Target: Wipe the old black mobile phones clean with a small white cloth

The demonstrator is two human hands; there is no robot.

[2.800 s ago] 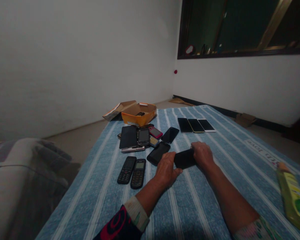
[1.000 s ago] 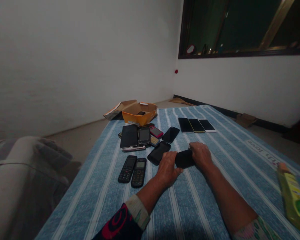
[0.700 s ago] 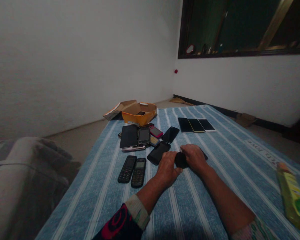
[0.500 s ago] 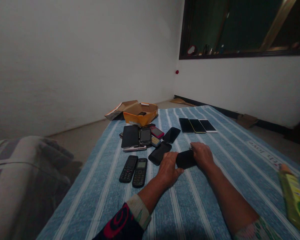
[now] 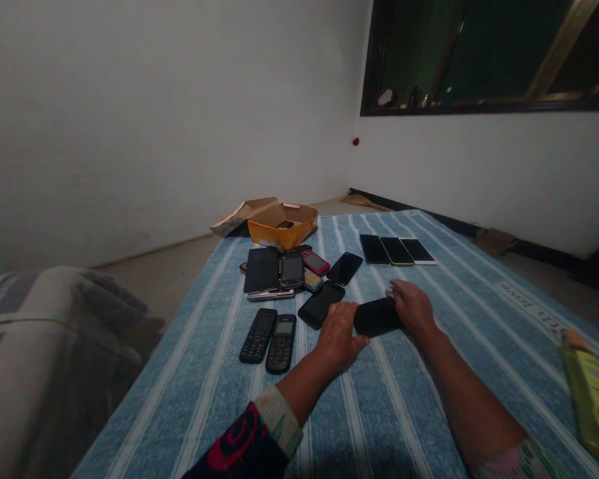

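A black smartphone (image 5: pixel 378 317) lies tilted between my two hands above the striped cloth. My left hand (image 5: pixel 335 336) grips its left end, thumb along the near edge. My right hand (image 5: pixel 413 307) is at the other end, fingers curled; a small pale bit shows at its fingertips, too small to name. Left of my left hand lies another black smartphone (image 5: pixel 322 304), with a further one (image 5: pixel 345 269) behind it. Two keypad phones, one (image 5: pixel 258 336) beside the other (image 5: pixel 281 344), lie nearer on the left.
Farther back is a pile of phones with a dark flat one (image 5: pixel 261 271) on top. Behind it stands an open orange box (image 5: pixel 282 236). Three smartphones lie in a row, a white-edged one (image 5: pixel 418 251) at the right end. A yellow-green bottle (image 5: pixel 592 399) is at the right edge.
My right hand has slid a little to the right along the smartphone, and more of its dark face shows. My left hand keeps its grip. The view has shifted slightly.
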